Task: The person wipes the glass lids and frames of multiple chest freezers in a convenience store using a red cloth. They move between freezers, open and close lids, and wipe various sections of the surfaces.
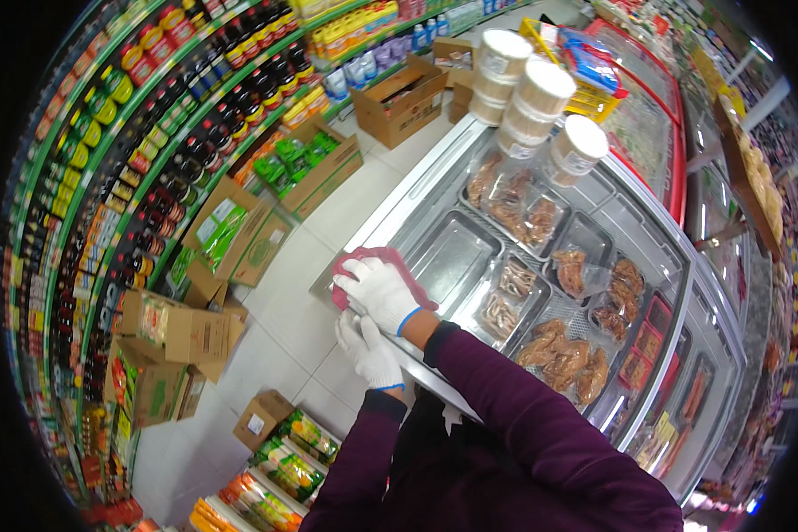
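Observation:
My right hand (380, 292), in a white knit glove with a blue cuff, presses a dark pink cloth (409, 266) onto the near corner of a display chest's metal rim (399, 223). Part of the cloth is under the palm and fingers. My left hand (370, 352), gloved alike, is just below it at the chest's outer edge. Its fingertips reach the corner beside the cloth; its grip is partly hidden. Inside the chest, next to the cloth, lies a bare metal tray (449, 256). Another tray (538, 299) holds bagged small pieces of food (500, 316).
Tubs with white lids (548, 83) stand stacked on the chest's far end. Bagged browned meat (562, 359) lies inside it. Open cartons (253, 233) line the tiled floor (292, 299) below bottle shelves (193, 159). Packaged rolls (286, 459) lie beside me. A yellow basket (588, 103) is behind the tubs.

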